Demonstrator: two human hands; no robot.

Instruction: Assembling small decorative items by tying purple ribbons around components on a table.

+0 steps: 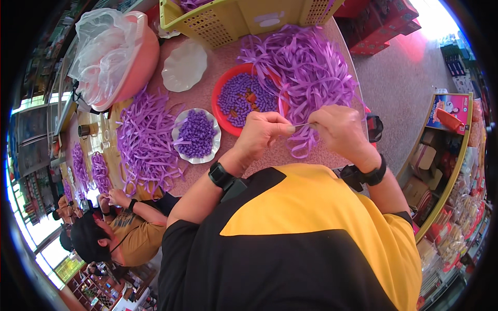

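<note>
While both hands are meeting at frame centre, left hand and right hand are pinching one ribbon. Red bowl is sitting just above left.

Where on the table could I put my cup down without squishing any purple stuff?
Bare pink table shows between the empty white dish, the yellow basket and the red bowl. Elsewhere it is crowded: purple ribbon piles and the full white dish.

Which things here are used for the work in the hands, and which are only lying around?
In use:
- left hand and right hand, pinching a thin strip between them
- purple strip pile
- red bowl of small purple pieces
- white plate of purple pieces

Lying about:
- empty white dish
- pink basin with plastic bag
- yellow basket
</note>
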